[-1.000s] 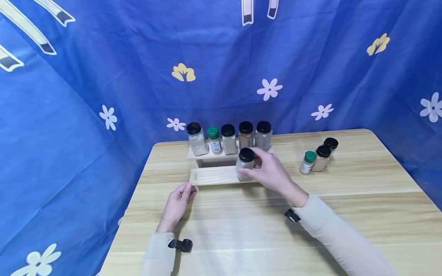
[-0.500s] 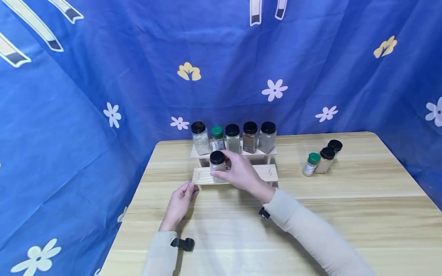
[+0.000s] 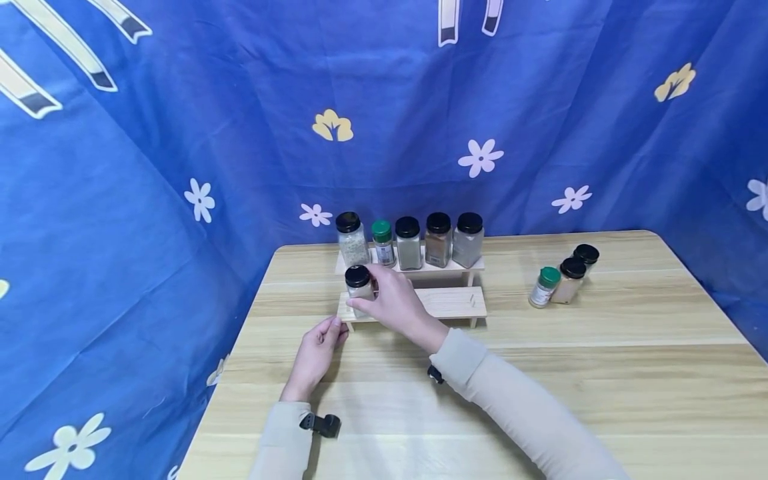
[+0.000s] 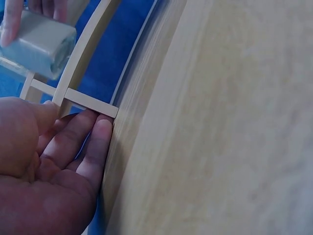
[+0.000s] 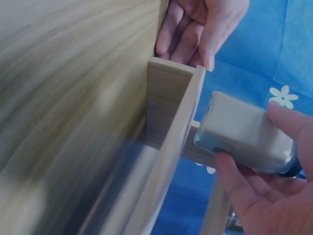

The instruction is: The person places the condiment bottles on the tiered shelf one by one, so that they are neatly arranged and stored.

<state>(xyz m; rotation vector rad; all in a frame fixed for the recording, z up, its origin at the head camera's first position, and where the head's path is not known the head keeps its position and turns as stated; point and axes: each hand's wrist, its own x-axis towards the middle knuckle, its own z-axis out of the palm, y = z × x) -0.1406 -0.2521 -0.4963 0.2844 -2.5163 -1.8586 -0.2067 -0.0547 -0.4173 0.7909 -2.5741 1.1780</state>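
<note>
My right hand grips a square spice jar with a black lid, thumb on one side and fingers on the other. The jar is close over the left end of the lower step of a two-step wooden rack. Pale powder fills the jar in the right wrist view. My left hand holds the front left corner of that step; in the left wrist view its thumb lies on the board and its fingers touch the leg below. Several jars, including a green-capped one, line the upper step.
To the right on the wooden table stand a small green-capped bottle and two black-lidded jars, the nearer one holding tan powder. A blue patterned cloth hangs behind and beside the table.
My right hand has carried the black-lidded jar leftward along the lower step, from its right half to its left end. The left hand keeps its place at the rack's corner.
</note>
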